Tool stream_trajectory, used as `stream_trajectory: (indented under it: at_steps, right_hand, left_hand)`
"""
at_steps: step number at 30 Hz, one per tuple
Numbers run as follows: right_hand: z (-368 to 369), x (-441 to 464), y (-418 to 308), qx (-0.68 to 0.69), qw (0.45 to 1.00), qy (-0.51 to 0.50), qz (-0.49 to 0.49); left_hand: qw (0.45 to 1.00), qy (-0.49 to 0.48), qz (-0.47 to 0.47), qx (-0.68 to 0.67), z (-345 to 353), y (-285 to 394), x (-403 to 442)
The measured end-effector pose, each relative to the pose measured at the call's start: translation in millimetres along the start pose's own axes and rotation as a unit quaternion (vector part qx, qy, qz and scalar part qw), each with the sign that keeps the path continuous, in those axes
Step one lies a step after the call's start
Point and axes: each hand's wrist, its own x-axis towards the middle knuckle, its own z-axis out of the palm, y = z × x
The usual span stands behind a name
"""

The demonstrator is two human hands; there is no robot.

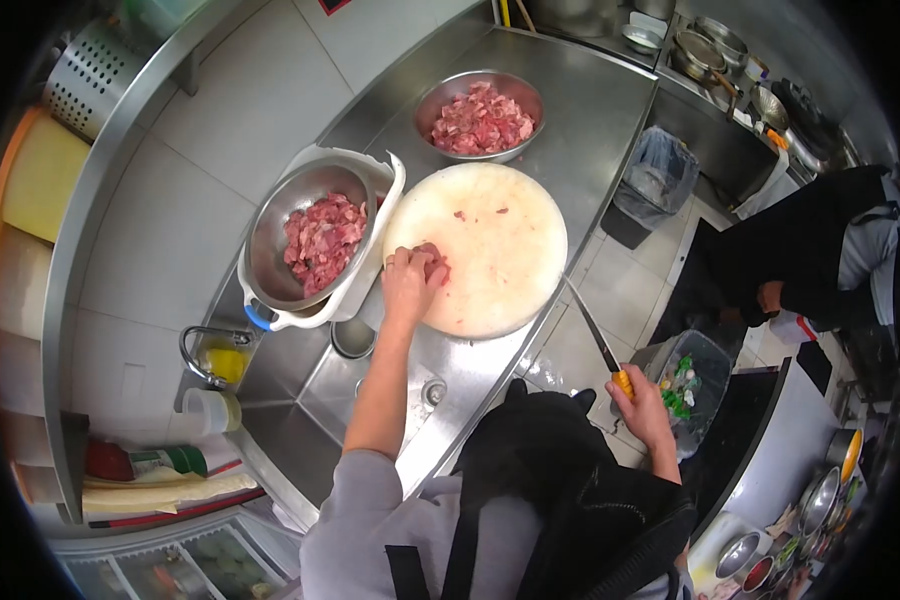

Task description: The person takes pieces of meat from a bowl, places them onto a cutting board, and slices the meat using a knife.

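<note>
Red, moist-looking and partly hidden by our fingers, the piece of meat [436,264] lies on the round cutting board [505,240], near the edge beside the white tub [394,195]. Our left hand [408,290] reaches over it, the fingers bent and closed on the meat. Our right hand [642,405] is well apart from it, beyond the board's edge, with the fingers wrapped round the yellow handle of a long knife [596,335]; the blade points back toward the board.

The board is cream-coloured and thick, stained faintly pink, with a few small scraps scattered on it. We see it resting on a steel counter [370,115]. Just beside it, a metal bowl [536,100] holds a heap of pink and red cut meat, and a second metal bowl [268,235], also holding cut meat, sits tilted in the tub. Near us are a steel sink [295,445] and a curved faucet [195,350]. Across the pale tiled floor [625,270], we see a bin lined with a clear bag [665,165] and another person [820,240] in dark clothing.
</note>
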Motion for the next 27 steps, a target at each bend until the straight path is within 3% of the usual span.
stream_trajectory:
  at_steps: [3, 7, 9, 13, 15, 17, 18, 19, 21, 24, 27]
  right_hand:
    - [1.2, 1.0, -3.2, -0.002, 1.0, -0.003, -0.015]
    - [-4.4, -2.3, -12.5, 0.017, 0.999, -0.014, 0.028]
    - [-6.7, -13.0, -10.9, -0.015, 0.999, 0.004, 0.041]
    - [-6.5, -38.1, 12.9, 0.022, 0.995, 0.047, 0.09]
    - [-9.1, -48.3, 24.7, 0.031, 0.992, 0.056, 0.105]
    - [-7.5, -59.6, 42.0, 0.04, 0.992, 0.076, 0.096]
    - [-4.3, -64.8, 50.2, 0.02, 0.991, 0.093, 0.095]
    - [-3.2, -69.4, 56.8, 0.013, 0.991, 0.1, 0.093]
    - [2.5, -79.5, 69.7, 0.06, 0.988, 0.117, 0.08]
    - [13.4, -92.2, 96.7, 0.059, 0.982, 0.116, 0.136]
    - [36.7, -95.2, 122.6, 0.029, 0.98, 0.072, 0.181]
  left_hand:
    - [0.996, 0.054, 0.02, -0.063, 12.8, 8.7, 33.6]
    - [0.989, 0.083, 0.053, -0.109, 94.0, -3.9, 91.3]
    - [0.99, 0.019, 0.016, -0.14, 127.5, 2.3, 115.2]
    - [0.977, -0.014, 0.055, -0.207, 150.8, 41.9, 117.3]
    - [0.983, -0.002, 0.142, -0.112, 149.7, 57.1, 114.2]
    - [0.966, 0.027, 0.21, 0.147, 192.2, 35.0, 124.1]
    - [0.96, 0.024, 0.216, 0.179, 196.7, 33.5, 124.6]
    - [0.977, -0.084, 0.145, 0.135, 267.7, -25.1, 155.0]
    - [0.985, -0.022, 0.11, -0.131, 167.6, 83.2, 132.2]
    - [0.957, -0.019, 0.162, -0.241, 133.7, 215.8, 111.9]
    - [0.887, -0.094, 0.307, -0.332, 128.7, 337.7, 65.8]
